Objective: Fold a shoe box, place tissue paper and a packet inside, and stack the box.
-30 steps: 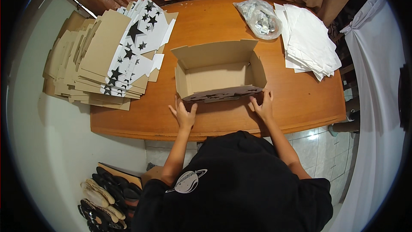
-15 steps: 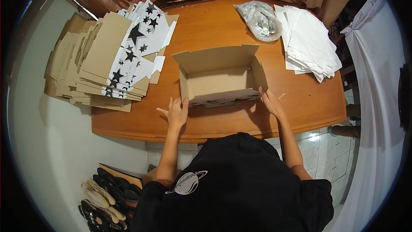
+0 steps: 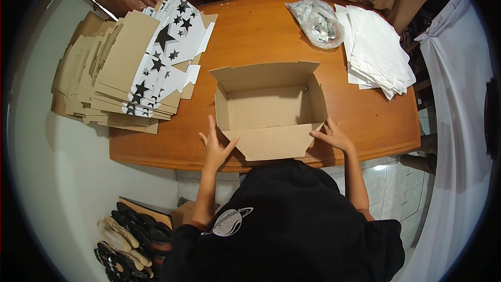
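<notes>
Left hand [image 3: 214,151] wide, right hand [image 3: 337,138] narrower, thumbs at cardboard box flap [image 3: 272,143].

Black short-sleeved T-shirt [image 3: 308,219]; pale grey ringed-planet print [image 3: 227,223] with dark markings; left hand [image 3: 215,151] and right hand [image 3: 336,138] bare.

Far centre: bare desk [image 3: 250,31] offers passage between the cardboard stack [image 3: 122,68] at left and the plastic bag [image 3: 318,23] at far right. Lanes also run either side of the open box [image 3: 269,79], the right one bounded by white sheets [image 3: 376,49]. Box interior accessible from above; far, left and right walls block level entry. Near flap [image 3: 274,143] leans outward. Near corners: obstructed by left hand [image 3: 214,151] and right hand [image 3: 336,137].
</notes>
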Action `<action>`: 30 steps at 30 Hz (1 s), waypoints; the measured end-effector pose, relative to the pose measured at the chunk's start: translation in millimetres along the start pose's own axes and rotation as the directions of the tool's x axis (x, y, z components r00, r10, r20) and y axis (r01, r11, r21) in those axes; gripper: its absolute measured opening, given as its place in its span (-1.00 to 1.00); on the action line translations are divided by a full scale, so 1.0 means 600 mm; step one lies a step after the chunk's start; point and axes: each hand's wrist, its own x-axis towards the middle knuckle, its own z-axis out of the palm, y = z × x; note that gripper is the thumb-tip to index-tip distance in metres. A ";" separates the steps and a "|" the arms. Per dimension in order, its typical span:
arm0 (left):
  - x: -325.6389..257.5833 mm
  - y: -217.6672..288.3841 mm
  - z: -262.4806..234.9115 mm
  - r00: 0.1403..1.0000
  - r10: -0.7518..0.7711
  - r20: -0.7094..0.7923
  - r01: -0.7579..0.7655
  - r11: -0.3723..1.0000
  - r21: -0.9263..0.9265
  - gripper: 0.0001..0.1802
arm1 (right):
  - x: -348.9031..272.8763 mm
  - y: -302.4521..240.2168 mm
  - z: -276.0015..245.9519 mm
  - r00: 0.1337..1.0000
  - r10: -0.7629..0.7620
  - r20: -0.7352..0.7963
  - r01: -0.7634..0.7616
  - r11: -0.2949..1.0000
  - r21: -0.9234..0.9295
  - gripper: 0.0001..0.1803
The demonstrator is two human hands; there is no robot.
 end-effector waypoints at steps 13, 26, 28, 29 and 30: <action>-0.008 0.021 -0.006 0.909 0.403 -0.107 -0.275 0.772 0.573 -0.01 | 0.006 -0.152 -0.051 0.962 -0.221 -0.161 0.139 0.902 -0.409 0.08; -0.006 0.010 -0.012 0.973 0.083 -0.215 0.009 0.919 0.395 0.22 | 0.163 -0.159 0.075 0.552 -0.760 -0.342 0.471 0.623 -0.625 -0.31; -0.008 0.004 -0.015 0.968 0.096 -0.232 0.005 0.916 0.402 0.22 | 0.159 -0.143 0.063 0.589 -0.733 -0.339 0.362 0.615 -0.700 -0.32; -0.008 0.003 -0.017 0.968 0.093 -0.232 0.008 0.916 0.400 0.22 | 0.162 -0.137 0.062 0.591 -0.733 -0.337 0.363 0.614 -0.700 -0.32; -0.006 0.009 -0.021 0.978 0.048 -0.201 0.032 0.926 0.376 0.21 | 0.162 -0.139 0.060 0.618 -0.699 -0.360 0.314 0.639 -0.702 -0.34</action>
